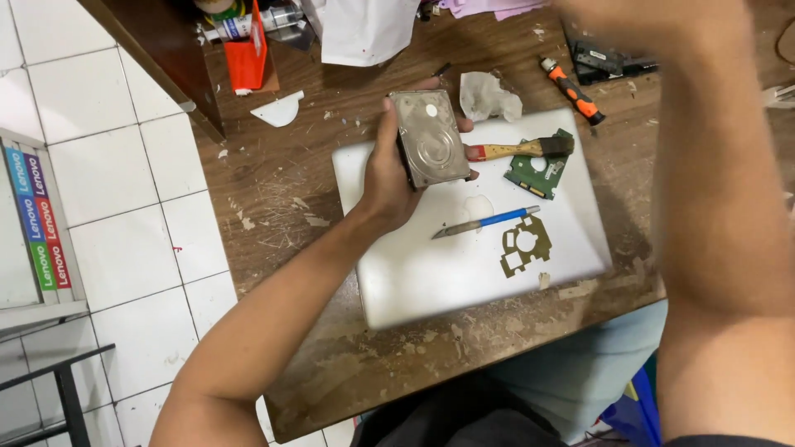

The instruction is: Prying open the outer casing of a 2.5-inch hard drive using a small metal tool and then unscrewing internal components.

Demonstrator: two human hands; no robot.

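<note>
I see my left hand (389,170) closed around a flat metal hard drive (429,139), held tilted above the white board (431,273) on the scuffed wooden table (281,199). My right forearm rises blurred out of frame; its grip I cannot tell. A green circuit board (537,170), brush (523,149) and blue-handled knife (486,222) lie on the white board.

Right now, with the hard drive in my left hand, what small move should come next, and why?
Probably lower the right arm toward the brush. The left hand holds the hard drive lifted above the white board; the brush lies just beside it.
</note>
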